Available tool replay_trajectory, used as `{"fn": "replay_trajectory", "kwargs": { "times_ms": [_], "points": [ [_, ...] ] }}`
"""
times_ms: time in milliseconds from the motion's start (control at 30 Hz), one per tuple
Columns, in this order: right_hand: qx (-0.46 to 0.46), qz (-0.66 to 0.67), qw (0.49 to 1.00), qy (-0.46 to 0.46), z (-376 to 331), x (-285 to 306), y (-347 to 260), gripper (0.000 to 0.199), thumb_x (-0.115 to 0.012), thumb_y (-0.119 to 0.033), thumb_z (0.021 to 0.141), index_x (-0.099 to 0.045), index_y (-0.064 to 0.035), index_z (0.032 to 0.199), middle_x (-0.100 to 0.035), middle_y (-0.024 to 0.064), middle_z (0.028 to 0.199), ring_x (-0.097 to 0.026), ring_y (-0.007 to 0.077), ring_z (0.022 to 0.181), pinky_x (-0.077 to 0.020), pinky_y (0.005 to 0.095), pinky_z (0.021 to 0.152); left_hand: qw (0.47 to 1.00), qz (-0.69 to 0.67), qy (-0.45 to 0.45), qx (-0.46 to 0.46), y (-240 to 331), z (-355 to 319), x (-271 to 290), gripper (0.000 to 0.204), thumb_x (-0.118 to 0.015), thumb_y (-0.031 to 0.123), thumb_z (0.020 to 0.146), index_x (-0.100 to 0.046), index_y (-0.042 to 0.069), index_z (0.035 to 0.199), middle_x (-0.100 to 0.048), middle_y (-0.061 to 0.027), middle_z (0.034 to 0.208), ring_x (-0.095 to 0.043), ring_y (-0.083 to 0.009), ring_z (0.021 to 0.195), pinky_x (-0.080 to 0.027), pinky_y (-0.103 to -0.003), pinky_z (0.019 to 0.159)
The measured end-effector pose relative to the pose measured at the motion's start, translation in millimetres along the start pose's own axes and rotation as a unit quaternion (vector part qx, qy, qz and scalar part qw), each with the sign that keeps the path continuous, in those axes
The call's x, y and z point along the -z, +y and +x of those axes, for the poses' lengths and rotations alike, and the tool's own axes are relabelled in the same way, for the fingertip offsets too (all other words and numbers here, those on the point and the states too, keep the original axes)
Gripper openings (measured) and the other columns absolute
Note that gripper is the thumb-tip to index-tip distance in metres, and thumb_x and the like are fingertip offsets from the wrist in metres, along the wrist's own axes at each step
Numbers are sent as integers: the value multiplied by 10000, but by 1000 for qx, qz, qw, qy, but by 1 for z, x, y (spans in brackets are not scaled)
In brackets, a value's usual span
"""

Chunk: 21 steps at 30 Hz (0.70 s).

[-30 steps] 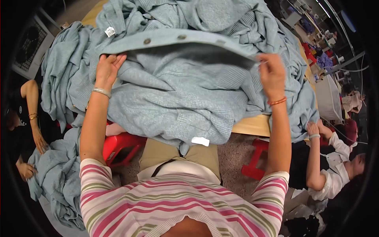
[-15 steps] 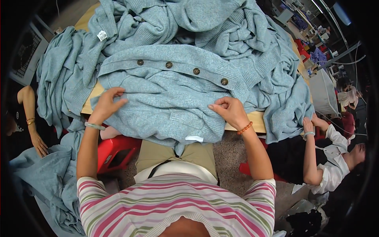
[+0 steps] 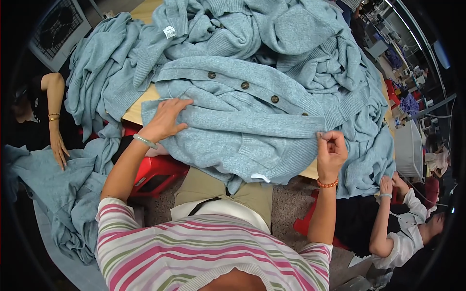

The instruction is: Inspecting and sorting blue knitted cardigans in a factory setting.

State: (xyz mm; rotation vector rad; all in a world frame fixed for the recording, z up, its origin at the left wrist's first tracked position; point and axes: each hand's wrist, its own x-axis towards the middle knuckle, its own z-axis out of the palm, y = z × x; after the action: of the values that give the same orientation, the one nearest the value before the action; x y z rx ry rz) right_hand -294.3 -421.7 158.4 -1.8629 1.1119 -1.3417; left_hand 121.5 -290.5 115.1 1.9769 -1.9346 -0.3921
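A light blue knitted cardigan point(image 3: 223, 143) lies in front of me, its lower part hanging over the table's near edge toward my lap. Dark round buttons point(image 3: 245, 85) run along its far band. The nearer front band is drawn out straight from left to right. At the right end of that band, my right hand point(image 3: 332, 151) pinches the corner between thumb and fingers. My left hand point(image 3: 167, 120) rests on the cardigan's left side, thumb and fingers apart. A small white label point(image 3: 260, 178) shows at the bottom edge.
A big heap of similar blue knitwear point(image 3: 301, 29) covers the yellow table point(image 3: 138, 104) beyond. Red stools point(image 3: 158, 172) stand below. To the left, a co-worker's hand point(image 3: 59, 150) lies on blue knitwear; to the right, another person's hands point(image 3: 387, 185) hold some. A grey crate point(image 3: 408, 148) stands farther right.
My right hand has moved right and now pulls the cardigan's near band out straight, partly covering the last button. The left hand has settled flatter on the fabric. The whole view has shifted.
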Motion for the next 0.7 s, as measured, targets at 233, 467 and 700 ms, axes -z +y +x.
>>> {"fn": "replay_trajectory", "kwargs": {
  "times_ms": [233, 467, 700],
  "points": [
    [-79, -131, 981, -123, -8, -7, 28, 398, -704, -22, 803, -596, -29, 1186, -582, -10, 719, -428, 32, 544, -352, 192, 496, 999, -19, 30, -36, 4, 8, -8, 774, -771, 156, 705, -419, 139, 1393, -435, -152, 1396, -348, -348, 1348, -235, -449, 1116],
    [-285, 115, 948, -80, -1, -28, 34, 348, -709, -13, 808, -581, 48, 1126, -654, 15, 770, -554, 42, 638, -427, 178, 565, 999, 2, 44, -10, -9, 18, -7, 491, -690, 363, 822, -565, 81, 1205, -550, -119, 1221, -470, -289, 1206, -181, -530, 1093],
    [-339, 228, 910, -75, -4, -9, 25, 147, -660, -48, 863, -635, 23, 988, -657, 57, 765, -627, 104, 603, -531, 224, 532, 997, 62, 10, -36, -12, 16, 3, 251, -685, 190, 834, -611, 41, 1022, -615, -111, 1058, -563, -269, 1025, -362, -400, 954]
  ]
}}
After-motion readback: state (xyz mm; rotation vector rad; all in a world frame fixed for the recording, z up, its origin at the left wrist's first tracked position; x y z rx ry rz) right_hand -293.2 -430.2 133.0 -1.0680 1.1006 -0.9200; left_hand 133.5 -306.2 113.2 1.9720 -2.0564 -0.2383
